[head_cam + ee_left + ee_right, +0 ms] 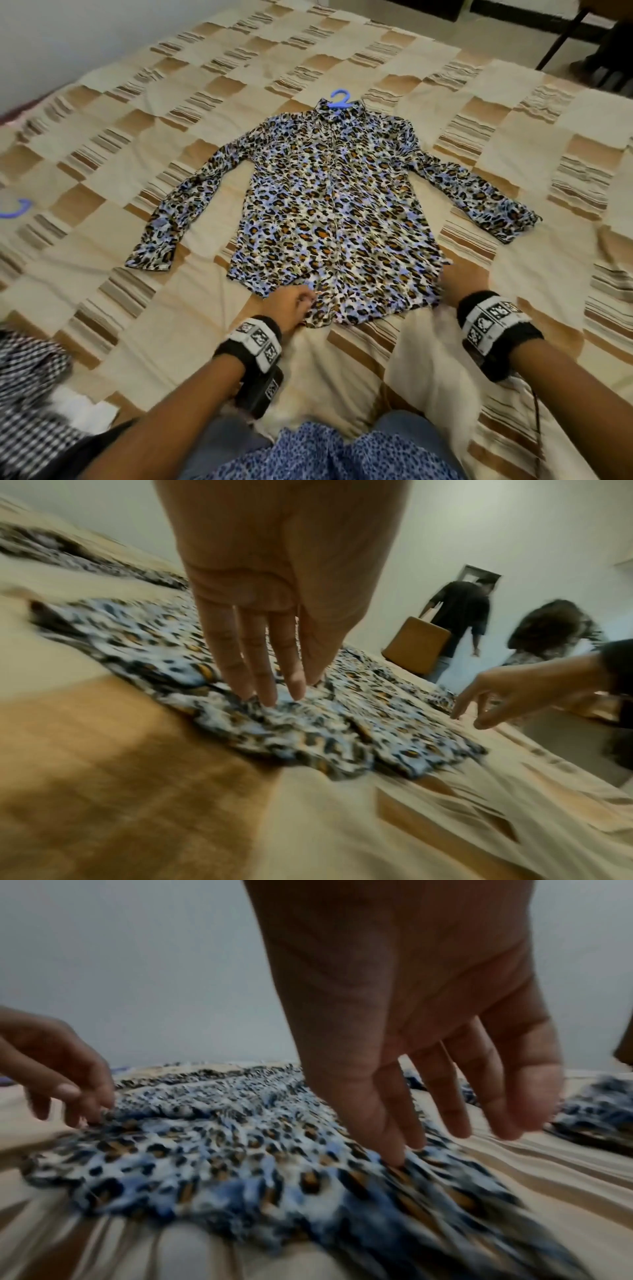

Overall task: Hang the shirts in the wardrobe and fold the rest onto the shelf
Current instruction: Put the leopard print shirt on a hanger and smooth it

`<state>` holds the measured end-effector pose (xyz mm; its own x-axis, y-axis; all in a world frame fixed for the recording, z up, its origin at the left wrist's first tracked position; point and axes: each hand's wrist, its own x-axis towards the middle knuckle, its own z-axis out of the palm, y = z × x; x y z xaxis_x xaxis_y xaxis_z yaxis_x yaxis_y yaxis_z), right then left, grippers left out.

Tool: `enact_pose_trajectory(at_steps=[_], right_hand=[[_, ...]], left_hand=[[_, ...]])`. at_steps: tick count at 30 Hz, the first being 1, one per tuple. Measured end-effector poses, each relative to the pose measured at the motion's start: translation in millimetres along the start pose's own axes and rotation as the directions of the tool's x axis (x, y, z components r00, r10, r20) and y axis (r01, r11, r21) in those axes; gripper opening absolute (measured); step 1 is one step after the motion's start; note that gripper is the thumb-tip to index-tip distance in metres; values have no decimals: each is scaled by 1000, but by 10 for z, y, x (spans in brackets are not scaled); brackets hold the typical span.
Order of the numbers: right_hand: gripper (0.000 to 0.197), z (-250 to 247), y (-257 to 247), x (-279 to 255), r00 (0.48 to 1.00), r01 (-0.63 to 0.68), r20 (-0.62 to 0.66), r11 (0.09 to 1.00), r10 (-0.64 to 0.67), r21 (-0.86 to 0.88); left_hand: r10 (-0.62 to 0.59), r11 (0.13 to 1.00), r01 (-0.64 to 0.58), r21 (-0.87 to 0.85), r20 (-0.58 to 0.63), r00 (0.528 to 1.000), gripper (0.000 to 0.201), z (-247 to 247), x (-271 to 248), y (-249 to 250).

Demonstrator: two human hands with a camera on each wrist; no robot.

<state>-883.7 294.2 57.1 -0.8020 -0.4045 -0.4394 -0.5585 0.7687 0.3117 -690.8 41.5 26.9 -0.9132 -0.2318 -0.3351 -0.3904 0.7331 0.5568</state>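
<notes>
Head view shows your left hand and right hand resting straight-fingered on the hem of the thin, crinkly leopard-print blue and tan shirt, gripping nothing. It lies flat on the beige patchwork bed, long axis running away from you, blue plastic hanger hook past its far collar.

Soft, even indoor light; head view bends at its edges, smearing toward 8 o'clock; both wrist views show motion blur.
</notes>
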Motion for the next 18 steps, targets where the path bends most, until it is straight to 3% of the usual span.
enact_pose_trajectory(at_steps=[3, 7, 10, 14, 16, 18], right_hand=[[18, -316, -499, 27, 985, 158, -95, 979, -146, 132], [22, -607, -1338, 45, 868, 495, -181, 822, -461, 280], [24, -620, -1939, 80, 787, 613, -111, 752, -607, 242], [27, -557, -2305, 174, 783, 622, -105, 766, -614, 164], [26, -552, -2316, 208, 784, 621, -141, 764, -605, 175], [26, -544, -2259, 200, 772, 636, -187, 742, -608, 213]], left_hand=[[-156, 983, 169, 77, -155, 976, 18, -358, -42, -491], [-308, 941, 334, 55, -270, 912, 26, -673, -31, -1053], [-315, 939, 340, 48, -274, 909, 30, -700, 66, -1292], [-287, 958, 275, -87, -213, 934, 61, -543, 218, -1430], [-253, 964, 219, -148, -280, 926, 48, -480, 268, -1421], [-245, 966, 191, -175, -388, 889, 24, -467, 293, -1383]])
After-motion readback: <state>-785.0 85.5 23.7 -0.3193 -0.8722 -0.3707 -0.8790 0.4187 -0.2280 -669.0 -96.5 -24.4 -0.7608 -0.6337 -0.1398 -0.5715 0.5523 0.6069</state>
